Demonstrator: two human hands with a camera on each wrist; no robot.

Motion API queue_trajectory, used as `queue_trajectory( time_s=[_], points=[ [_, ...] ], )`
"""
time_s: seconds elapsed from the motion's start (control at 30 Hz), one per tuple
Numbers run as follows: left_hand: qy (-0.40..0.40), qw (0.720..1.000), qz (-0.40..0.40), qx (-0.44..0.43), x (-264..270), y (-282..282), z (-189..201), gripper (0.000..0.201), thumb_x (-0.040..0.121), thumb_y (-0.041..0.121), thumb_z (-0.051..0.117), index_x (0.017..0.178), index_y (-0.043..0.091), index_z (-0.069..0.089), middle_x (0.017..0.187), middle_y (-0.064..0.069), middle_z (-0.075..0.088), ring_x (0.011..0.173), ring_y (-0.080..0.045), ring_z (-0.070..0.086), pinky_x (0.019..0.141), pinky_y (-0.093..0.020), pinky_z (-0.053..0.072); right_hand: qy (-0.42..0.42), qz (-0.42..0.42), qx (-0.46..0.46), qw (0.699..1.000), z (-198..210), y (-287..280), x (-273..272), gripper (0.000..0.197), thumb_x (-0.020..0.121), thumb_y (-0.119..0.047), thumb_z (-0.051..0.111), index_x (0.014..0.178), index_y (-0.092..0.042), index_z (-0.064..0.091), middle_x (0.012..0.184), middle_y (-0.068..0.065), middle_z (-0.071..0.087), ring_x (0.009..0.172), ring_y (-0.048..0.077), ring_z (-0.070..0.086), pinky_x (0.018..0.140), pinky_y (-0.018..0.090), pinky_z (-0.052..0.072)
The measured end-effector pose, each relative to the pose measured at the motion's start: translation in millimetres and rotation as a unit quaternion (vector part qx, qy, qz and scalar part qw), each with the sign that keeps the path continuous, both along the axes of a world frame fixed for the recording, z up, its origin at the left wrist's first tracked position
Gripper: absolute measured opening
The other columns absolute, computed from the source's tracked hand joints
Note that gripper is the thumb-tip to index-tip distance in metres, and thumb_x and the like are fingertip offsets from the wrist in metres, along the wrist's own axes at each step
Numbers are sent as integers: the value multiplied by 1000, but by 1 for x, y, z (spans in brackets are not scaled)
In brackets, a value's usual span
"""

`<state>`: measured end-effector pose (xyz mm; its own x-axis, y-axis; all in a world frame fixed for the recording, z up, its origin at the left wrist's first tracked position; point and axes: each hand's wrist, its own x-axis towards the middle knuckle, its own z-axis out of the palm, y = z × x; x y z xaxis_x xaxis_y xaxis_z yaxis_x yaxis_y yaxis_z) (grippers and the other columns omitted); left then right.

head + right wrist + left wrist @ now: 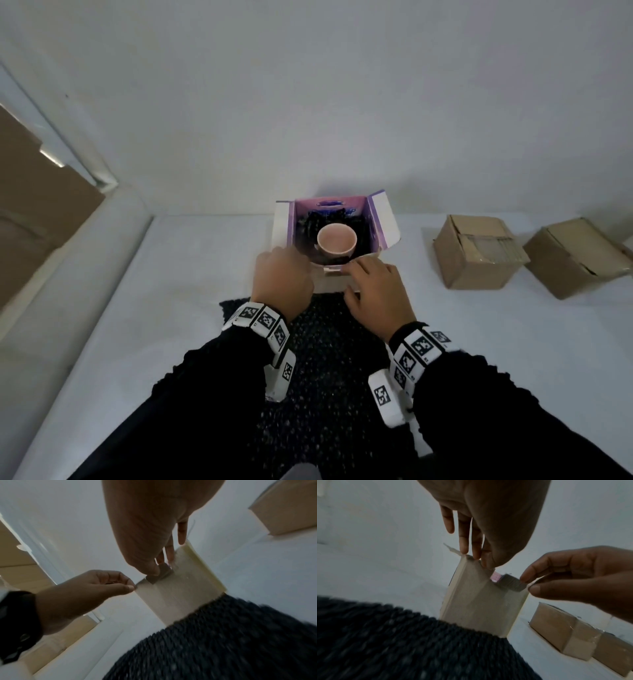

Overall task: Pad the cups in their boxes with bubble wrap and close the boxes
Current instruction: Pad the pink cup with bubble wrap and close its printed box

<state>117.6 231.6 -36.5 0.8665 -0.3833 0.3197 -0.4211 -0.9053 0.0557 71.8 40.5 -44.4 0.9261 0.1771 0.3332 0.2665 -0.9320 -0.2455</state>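
Note:
An open white box [281, 226] with a purple inside stands on the table, flaps up. A pink cup [337, 240] sits in it, ringed by black bubble wrap [363, 236]. My left hand [287, 274] pinches the box's near rim at its left corner [132, 586]. My right hand [370, 277] pinches a dark edge of the wrap [511, 582] at the near rim, thumb on it [155, 570]. A large black bubble wrap sheet [325, 359] lies flat on the table under my forearms, up against the box's front wall [481, 601].
Two closed brown cardboard boxes [476, 253] [575, 257] sit on the white table [171, 274] to the right. The box stands close to the white back wall. A brown panel [34, 205] lies beyond the table's left edge.

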Motion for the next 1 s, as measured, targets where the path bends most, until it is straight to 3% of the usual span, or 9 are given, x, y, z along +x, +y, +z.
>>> queue_trajectory(
  time_s=[0.13,0.27,0.37,0.63,0.7,0.77,0.83,0.9,1.0],
  points=[
    [88,994,9,57,-38,8,-18,22,82,39,50,93,25,64,98,3,60,95,-23,56,87,-39,37,126,-36,11,991,-30,6,-27,32,83,-32,59,114,-22,58,115,1,57,101,26,54,80,37,43],
    [302,936,-7,180,-64,21,-40,39,88,50,49,121,30,54,123,2,55,115,-23,52,104,-45,29,387,-102,7,917,-56,8,-37,58,89,-50,56,136,-21,42,144,12,35,128,35,36,104,43,38],
    [372,910,-33,181,-77,27,-51,47,90,50,51,131,27,49,131,-1,48,117,-24,52,101,-44,37,364,-132,49,921,-64,13,-39,44,91,-48,55,123,-17,54,140,13,37,127,34,33,105,39,34],
    [377,907,-49,179,-88,31,-48,52,89,49,53,135,26,45,134,-1,47,118,-24,52,101,-42,39,349,-192,227,889,-71,11,-30,74,87,-28,69,145,-10,27,134,18,50,120,34,53,96,38,42],
    [352,919,-48,171,-88,31,-45,52,89,49,52,136,27,43,132,0,50,119,-23,51,101,-41,37,360,-163,229,889,-73,11,-31,60,84,-23,70,137,-8,45,124,14,62,115,30,59,92,31,44],
    [283,948,-41,140,-86,31,-39,52,88,47,52,135,27,43,130,1,49,121,-22,47,101,-39,36,366,-118,252,888,-70,13,-32,27,84,-17,69,108,-5,67,106,13,70,103,28,65,86,29,47],
    [202,975,-33,81,-80,32,-29,56,84,46,54,136,28,41,131,3,45,124,-22,43,102,-38,35,390,-70,331,856,-53,15,-33,7,86,-11,67,92,-9,70,95,9,71,94,26,66,89,34,51],
    [152,987,-32,36,-70,35,-17,75,76,51,58,142,27,33,139,2,41,129,-23,38,106,-40,34,421,-23,405,811,-32,15,-34,13,89,-7,65,100,-12,68,97,7,70,93,23,66,93,35,51],
    [103,994,-32,14,-57,40,4,109,62,60,64,151,24,11,153,0,28,142,-23,24,115,-48,20,428,29,417,802,1,10,-31,20,88,-5,65,107,-14,66,106,9,71,97,22,67,91,32,52]
  ],
)
